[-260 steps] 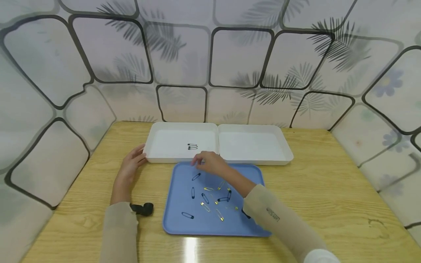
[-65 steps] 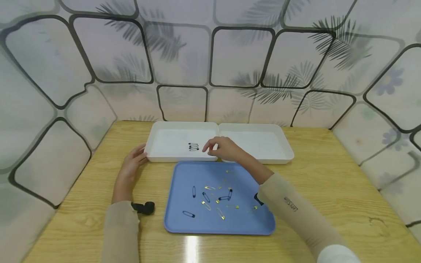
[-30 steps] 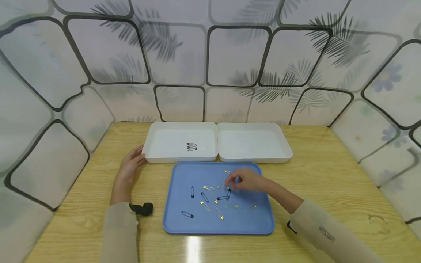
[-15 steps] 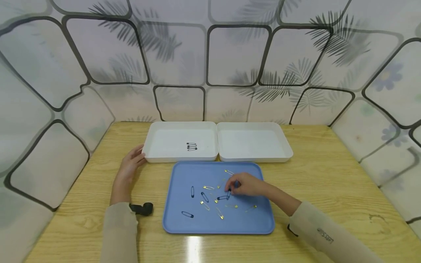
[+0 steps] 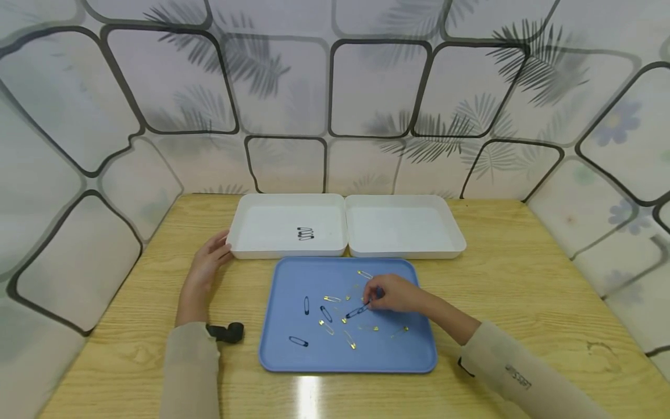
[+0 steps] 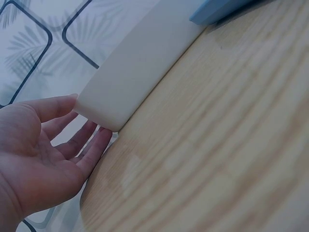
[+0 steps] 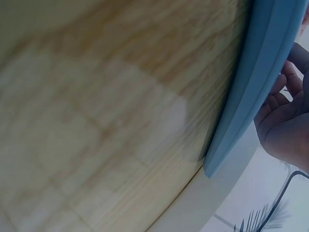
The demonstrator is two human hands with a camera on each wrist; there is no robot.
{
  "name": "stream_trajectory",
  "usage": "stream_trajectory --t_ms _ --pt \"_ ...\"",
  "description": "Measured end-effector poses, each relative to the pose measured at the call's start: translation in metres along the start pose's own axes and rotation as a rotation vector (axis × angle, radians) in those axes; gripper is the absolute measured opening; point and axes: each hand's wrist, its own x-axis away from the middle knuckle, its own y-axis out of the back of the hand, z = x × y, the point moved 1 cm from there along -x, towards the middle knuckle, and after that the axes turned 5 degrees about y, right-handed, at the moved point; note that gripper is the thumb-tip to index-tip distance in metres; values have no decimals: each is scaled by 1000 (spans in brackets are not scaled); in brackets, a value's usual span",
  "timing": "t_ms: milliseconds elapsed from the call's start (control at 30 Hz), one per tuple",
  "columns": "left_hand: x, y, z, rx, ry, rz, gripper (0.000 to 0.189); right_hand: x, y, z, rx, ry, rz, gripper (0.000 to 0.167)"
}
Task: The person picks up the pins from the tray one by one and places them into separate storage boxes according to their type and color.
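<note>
My right hand (image 5: pixel 396 293) pinches one end of a black safety pin (image 5: pixel 364 306) on the blue tray (image 5: pixel 335 362). A second black safety pin (image 5: pixel 352 314) overlaps the pinched one at its lower end. Other black pins, such as one black pin (image 5: pixel 298 341), lie to the left, with several gold safety pins (image 5: pixel 349 340) scattered among them. My left hand (image 5: pixel 203 266) touches the left end of the left white tray (image 5: pixel 288 254); in the left wrist view its thumb and fingertips meet the tray's corner. The right wrist view mostly hides the right fingertips behind the blue tray's edge.
Several black safety pins (image 5: pixel 305 234) lie in a small stack in the left white tray. The right white tray (image 5: pixel 408 255) stands against it, both just behind the blue tray. A patterned cloth wall (image 5: pixel 293 166) rises behind the wooden table (image 5: pixel 523 279).
My right hand has come from over the white trays down to the blue tray. Just now the pinched black pin swings from upright to slanted. My left hand stays put.
</note>
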Motion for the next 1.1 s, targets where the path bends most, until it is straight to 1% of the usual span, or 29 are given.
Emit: stream_trajectory --t_ms 100,267,500,833,1000,1100 --pt "1 0 0 2 -2 2 50 0 0 0 3 -6 -1 11" --pt "0 1 0 3 -3 3 50 0 0 2 -3 9 -7 11" --pt "-1 2 1 11 13 0 51 0 1 3 -12 10 -4 11" --pt "0 2 1 5 8 -3 51 1 2 0 -42 81 18 12" --pt "0 1 1 6 -5 4 51 3 3 0 -54 93 26 11" --pt "0 1 1 3 -2 6 51 5 3 0 -54 94 26 11"
